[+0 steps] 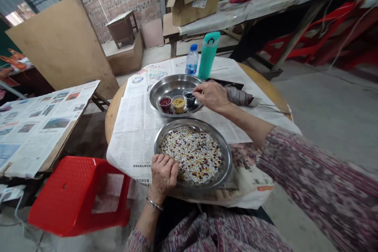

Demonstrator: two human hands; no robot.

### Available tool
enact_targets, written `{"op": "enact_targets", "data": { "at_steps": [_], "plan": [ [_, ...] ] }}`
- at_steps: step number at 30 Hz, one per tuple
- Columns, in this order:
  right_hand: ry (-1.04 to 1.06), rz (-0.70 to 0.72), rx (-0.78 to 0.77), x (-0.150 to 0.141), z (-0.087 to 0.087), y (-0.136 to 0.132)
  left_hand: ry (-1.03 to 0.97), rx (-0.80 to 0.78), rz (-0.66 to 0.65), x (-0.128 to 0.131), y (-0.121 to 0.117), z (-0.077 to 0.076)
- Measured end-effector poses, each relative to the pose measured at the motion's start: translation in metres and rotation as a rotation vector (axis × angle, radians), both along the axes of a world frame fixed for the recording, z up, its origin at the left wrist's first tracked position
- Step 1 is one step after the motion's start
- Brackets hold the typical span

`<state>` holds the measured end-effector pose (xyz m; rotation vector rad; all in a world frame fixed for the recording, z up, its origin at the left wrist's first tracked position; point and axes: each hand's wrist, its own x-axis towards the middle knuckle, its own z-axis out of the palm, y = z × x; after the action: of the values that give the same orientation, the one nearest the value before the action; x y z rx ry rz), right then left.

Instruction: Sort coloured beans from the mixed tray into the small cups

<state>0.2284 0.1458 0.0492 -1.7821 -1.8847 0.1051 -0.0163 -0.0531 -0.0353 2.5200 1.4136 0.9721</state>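
Note:
My right hand is over the right rim of the far steel basin, fingertips pinched just above a small clear cup of black beans. Whatever the pinch holds is too small to see. Beside that cup stand a cup of yellow beans and a cup of dark red beans. A second steel basin, nearer me, holds mixed white, red and yellow grains. At its left rim rests my left hand, fingers curled closed; their contents are hidden.
Newspaper covers the round table. Behind the far basin stand a water bottle and a teal bottle. A grey wrapped bundle lies right, by a dark flat object. A red stool is at left.

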Motion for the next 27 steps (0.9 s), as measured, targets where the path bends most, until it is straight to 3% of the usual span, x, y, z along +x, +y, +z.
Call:
{"op": "enact_targets", "data": {
  "at_steps": [4, 11, 27],
  "plan": [
    [-0.118, -0.013, -0.134, -0.005, 0.003, 0.034, 0.004, -0.011, 0.012, 0.0, 0.0, -0.001],
    [-0.162, -0.052, -0.232, -0.012, -0.005, 0.049, 0.009, -0.024, 0.01, -0.001, 0.0, -0.002],
    [-0.161, 0.038, -0.038, 0.0, -0.02, 0.039, 0.027, -0.026, 0.018, 0.001, 0.0, 0.0]
  ]
}}
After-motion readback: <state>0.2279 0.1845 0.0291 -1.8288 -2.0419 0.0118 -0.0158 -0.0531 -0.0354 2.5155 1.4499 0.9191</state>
